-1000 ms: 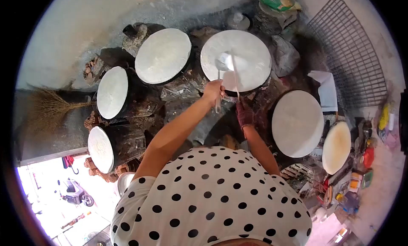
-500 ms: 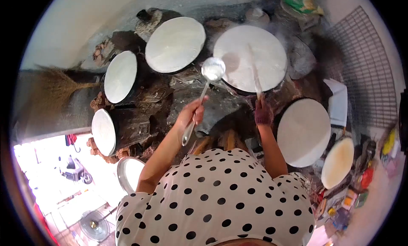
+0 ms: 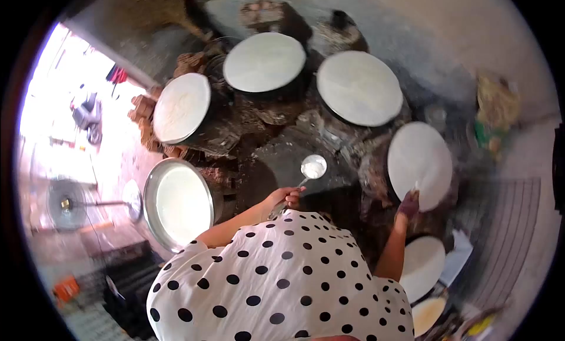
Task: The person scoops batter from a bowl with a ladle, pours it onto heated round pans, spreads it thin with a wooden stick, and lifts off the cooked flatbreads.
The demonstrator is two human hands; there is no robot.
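Observation:
My left hand (image 3: 285,198) is closed around the handle of a metal ladle (image 3: 313,166). White batter shows in its bowl, which is over the dark floor between the pans. My right hand (image 3: 408,204), in a dark purple glove, is at the near edge of a round white-topped pan (image 3: 419,158). Its fingers are wrapped round a thin flat stick (image 3: 416,187), only faintly visible against the white surface. On my left stands a wide metal basin (image 3: 149,195) of white liquid.
More round white-topped pans (image 3: 359,88) form an arc around me. Bricks (image 3: 141,111) lie by the left pan, and a standing fan (image 3: 66,204) is at the far left. A broom (image 3: 188,20) rests behind. At lower right is a pan with a yellowish top (image 3: 428,315).
My view has turned left, bringing the basin fully into sight. The ladle has come down closer to my body. My right hand still grips the stick at a pan's edge.

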